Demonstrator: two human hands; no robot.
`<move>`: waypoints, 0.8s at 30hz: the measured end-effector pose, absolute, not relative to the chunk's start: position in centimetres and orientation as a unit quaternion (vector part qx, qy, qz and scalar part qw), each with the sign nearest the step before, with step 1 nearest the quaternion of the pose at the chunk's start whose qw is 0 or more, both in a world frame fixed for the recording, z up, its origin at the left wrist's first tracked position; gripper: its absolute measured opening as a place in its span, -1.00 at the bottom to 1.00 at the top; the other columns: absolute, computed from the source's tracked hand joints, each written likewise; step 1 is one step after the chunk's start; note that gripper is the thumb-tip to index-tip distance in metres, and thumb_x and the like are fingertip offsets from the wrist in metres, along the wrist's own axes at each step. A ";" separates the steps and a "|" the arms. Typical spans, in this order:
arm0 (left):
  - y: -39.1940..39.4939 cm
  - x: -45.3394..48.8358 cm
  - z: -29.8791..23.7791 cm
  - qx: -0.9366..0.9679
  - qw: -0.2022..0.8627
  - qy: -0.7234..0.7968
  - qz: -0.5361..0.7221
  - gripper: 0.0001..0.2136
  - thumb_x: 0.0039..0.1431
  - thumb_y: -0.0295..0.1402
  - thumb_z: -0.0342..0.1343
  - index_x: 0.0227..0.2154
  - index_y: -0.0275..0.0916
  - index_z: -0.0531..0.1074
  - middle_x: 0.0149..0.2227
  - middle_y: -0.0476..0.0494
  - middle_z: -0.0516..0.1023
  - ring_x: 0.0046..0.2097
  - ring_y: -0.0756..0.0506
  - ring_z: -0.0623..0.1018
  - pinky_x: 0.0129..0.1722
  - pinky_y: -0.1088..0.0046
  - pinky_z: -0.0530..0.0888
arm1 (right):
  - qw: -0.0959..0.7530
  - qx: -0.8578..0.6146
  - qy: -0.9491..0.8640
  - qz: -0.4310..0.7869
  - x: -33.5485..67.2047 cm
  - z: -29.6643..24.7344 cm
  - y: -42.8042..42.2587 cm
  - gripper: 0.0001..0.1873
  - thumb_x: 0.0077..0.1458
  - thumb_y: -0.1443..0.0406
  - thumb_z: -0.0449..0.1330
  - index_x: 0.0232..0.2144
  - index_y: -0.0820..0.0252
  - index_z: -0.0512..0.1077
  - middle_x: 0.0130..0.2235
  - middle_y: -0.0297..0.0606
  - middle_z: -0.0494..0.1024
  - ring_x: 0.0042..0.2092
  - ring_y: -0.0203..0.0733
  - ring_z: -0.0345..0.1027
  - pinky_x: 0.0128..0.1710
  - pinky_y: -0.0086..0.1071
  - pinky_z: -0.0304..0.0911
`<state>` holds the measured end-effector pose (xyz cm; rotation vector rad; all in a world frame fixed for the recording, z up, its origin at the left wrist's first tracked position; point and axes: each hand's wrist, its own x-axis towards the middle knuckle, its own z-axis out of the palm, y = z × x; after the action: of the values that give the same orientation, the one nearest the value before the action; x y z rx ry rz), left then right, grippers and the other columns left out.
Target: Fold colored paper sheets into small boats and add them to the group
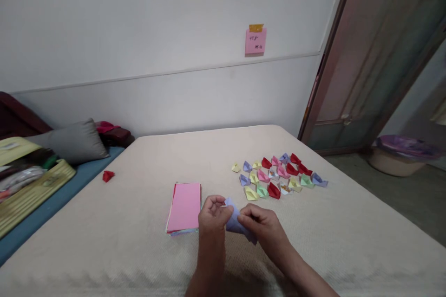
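A folded piece of lavender paper is held above the table between my two hands. My left hand pinches its upper left corner between thumb and fingers. On the other side, my right hand grips the paper's right edge with thumb and curled fingers. Just left of my left hand lies a stack of coloured paper sheets, with a pink sheet on top. Beyond my right hand, several small folded paper boats in red, pink, yellow, green, lavender and a white print sit in loose rows.
Everything rests on a cloth-covered table. A single red folded paper piece lies near its left edge. Further left are a grey cushion and a yellow bag. A basin stands on the floor at right.
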<state>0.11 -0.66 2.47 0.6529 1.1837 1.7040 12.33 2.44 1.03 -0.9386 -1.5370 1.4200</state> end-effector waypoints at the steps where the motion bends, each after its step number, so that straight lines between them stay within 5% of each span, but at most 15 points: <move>1: -0.7 0.1 2.7 0.266 0.457 0.481 0.699 -0.73 -0.18 -0.40 0.30 -0.38 -0.25 0.35 -0.48 0.07 0.39 -0.50 0.08 0.34 -0.48 0.58 0.23 | 0.404 -0.364 -0.581 0.606 12.5 1.1 2.6 -0.74 -0.05 0.17 0.22 -0.61 0.22 0.38 -0.67 -0.47 0.23 -0.65 -0.38 0.06 -0.67 -0.49 -0.01; 4: -1.2 0.3 3.8 0.255 0.455 0.473 0.710 -0.75 -0.07 -0.31 0.25 -0.33 -0.25 0.35 -0.38 -0.01 0.44 -0.46 0.07 0.39 -0.44 0.56 0.30 | 0.402 -0.325 -0.515 0.684 12.9 1.2 2.9 -0.73 -0.11 0.18 0.29 -0.62 0.27 0.39 -0.69 -0.45 0.27 -0.65 -0.41 0.06 -0.68 -0.51 -0.03; 10: -2.0 -0.2 4.8 0.265 0.617 0.362 0.646 -0.82 0.11 -0.27 0.12 -0.44 -0.31 0.39 -0.57 0.01 0.36 -0.52 0.07 0.37 -0.47 0.57 0.27 | 0.380 -0.265 -0.397 0.792 13.5 1.2 3.1 -0.75 -0.21 0.25 0.36 -0.63 0.30 0.40 -0.68 -0.38 0.36 -0.66 -0.42 0.11 -0.66 -0.53 -0.05; 24: -2.2 -0.3 4.8 0.284 0.609 0.403 0.621 -0.87 -0.06 -0.39 0.22 -0.42 -0.30 0.43 -0.56 0.00 0.41 -0.50 0.04 0.37 -0.41 0.52 0.29 | 0.363 -0.265 -0.363 0.816 13.7 1.7 2.8 -0.72 -0.30 0.25 0.39 -0.67 0.30 0.38 -0.71 -0.41 0.34 -0.67 -0.45 0.06 -0.66 -0.53 -0.07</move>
<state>-0.32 -2.15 4.84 0.6571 0.9298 1.4354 13.65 2.82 1.70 -0.6825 -0.9346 2.1003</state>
